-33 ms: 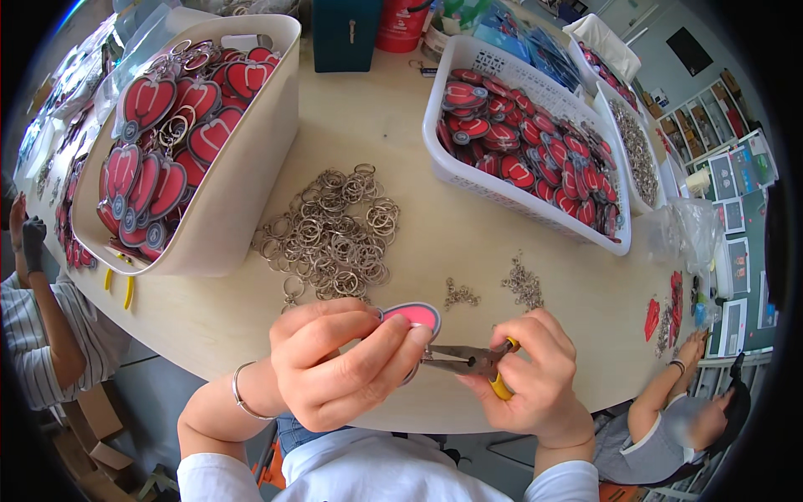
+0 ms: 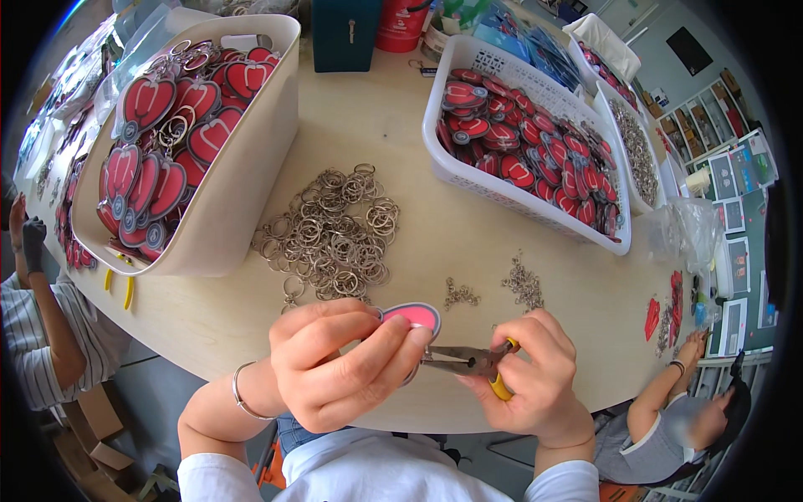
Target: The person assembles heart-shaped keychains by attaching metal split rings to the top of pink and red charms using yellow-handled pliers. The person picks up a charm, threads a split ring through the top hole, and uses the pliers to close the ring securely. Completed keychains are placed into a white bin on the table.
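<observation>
My left hand [image 2: 347, 364] pinches a red keychain charm [image 2: 416, 315] with a grey rim, its lower part hidden by the fingers. Yellow-handled pliers [image 2: 470, 361] sit in my right hand [image 2: 535, 372], their jaws pointing left at the charm's edge. Whatever small part lies at the jaw tips is too small to make out. Just beyond my left hand is a heap of metal key rings [image 2: 335, 230]. Two little piles of small metal links, a smaller pile [image 2: 460, 293] and a larger pile [image 2: 524, 283], lie beyond the pliers.
A cream bin [image 2: 259, 180] of charms with rings stands at the left, beside another yellow-handled tool [image 2: 129, 291]. At the right is a white basket [image 2: 519, 197] full of red charms. A dark green box [image 2: 343, 38] and red container [image 2: 400, 27] stand behind. Co-workers sit at both sides.
</observation>
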Motion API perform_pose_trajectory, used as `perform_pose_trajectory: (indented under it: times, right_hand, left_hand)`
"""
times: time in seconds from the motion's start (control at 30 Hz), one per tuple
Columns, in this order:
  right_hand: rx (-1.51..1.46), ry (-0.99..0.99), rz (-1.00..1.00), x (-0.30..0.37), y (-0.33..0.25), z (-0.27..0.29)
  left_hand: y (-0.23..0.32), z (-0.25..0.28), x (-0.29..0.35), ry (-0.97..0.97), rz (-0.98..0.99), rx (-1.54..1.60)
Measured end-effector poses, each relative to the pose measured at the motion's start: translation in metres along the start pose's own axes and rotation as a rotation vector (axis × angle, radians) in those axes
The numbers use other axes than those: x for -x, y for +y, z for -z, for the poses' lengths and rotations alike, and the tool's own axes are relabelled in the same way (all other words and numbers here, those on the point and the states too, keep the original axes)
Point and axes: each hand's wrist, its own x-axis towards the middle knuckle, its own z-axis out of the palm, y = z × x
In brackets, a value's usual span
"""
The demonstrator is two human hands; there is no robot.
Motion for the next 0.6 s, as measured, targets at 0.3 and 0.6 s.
perform_pose_trajectory:
  times: [0.3, 0.6]
  right_hand:
    - [-0.015, 0.024, -0.026, 0.006, -0.003, -0.006]
    - [0.015, 0.032, -0.085, 0.010, -0.009, -0.014]
  left_hand:
    - [0.003, 0.002, 0.001, -0.010, -0.030, -0.050]
    - [0.007, 0.004, -0.002, -0.041, -0.039, -0.146]
